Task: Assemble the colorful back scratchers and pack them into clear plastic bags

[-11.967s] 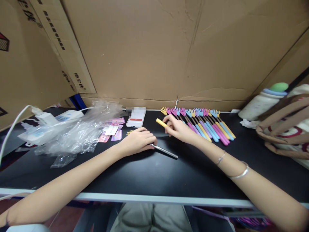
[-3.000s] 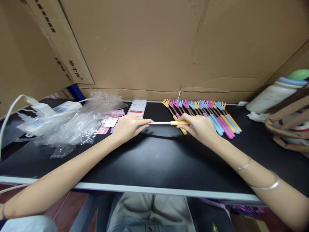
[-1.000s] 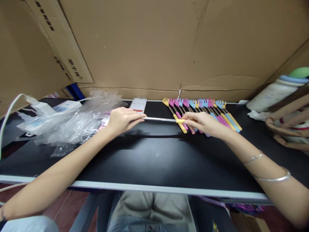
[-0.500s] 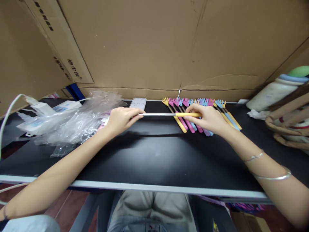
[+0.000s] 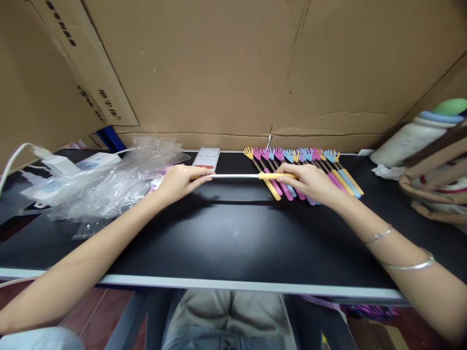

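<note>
Between my two hands, level above the table, stretches a back scratcher with a bare metal rod and a yellow handle. My left hand pinches its far left end; a bit of yellow shows there, but the head is mostly hidden by the fingers. My right hand is closed around the yellow handle. Behind and beside that hand lies a row of back scratchers in yellow, pink, blue and purple, claw heads toward the cardboard wall. Some of their handles are covered by my right hand.
Clear plastic bags are heaped at the left beside a white power strip with cables. A phone leans at the back. At the right stand a white bottle and a brown bag. Cardboard walls the back.
Both hands have shifted slightly left with the back scratcher, and the view has moved a little. The rod stays level, and both grips hold.
</note>
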Available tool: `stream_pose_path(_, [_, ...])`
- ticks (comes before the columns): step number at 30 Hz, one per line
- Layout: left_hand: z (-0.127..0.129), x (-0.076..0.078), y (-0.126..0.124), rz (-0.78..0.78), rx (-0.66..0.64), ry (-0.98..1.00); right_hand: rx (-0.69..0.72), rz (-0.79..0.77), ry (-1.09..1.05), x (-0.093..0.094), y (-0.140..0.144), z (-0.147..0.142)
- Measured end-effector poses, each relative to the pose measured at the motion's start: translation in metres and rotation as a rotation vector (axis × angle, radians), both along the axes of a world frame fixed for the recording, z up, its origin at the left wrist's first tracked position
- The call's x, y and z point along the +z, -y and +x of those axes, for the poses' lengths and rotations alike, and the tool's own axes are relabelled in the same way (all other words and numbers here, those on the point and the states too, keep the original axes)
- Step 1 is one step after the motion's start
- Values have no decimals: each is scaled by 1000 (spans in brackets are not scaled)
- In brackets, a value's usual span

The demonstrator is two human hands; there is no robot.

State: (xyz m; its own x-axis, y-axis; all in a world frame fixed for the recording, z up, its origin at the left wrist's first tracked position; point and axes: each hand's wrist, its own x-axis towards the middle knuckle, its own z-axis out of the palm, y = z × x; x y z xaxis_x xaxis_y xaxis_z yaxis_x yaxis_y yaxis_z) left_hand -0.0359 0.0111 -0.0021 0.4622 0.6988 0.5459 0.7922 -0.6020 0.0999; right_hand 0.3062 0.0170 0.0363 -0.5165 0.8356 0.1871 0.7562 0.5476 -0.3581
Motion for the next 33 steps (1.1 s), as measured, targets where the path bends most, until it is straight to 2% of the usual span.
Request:
stream_pose_path(4, [1,1,3,104,4,-26,20,-47,19,1,0,-1])
stream_pose_path(12, [3,3,6,354,-16,-105,146,-300,9,3,-4,3])
stream_pose_path(16, [5,3,7,411,-53,-137,198,-392,26,3,-6,6])
stream_pose_path(20, [6,3,8,334,-37,-144,120,-412,1,0,-7,6])
stream_pose_path(26, [7,3,8,167,-12,-144,33,-398,-167,-1,-5,2])
stream_pose_path(33, [7,0,5,9,-60,-50,72,-314,-349,-8,-6,0])
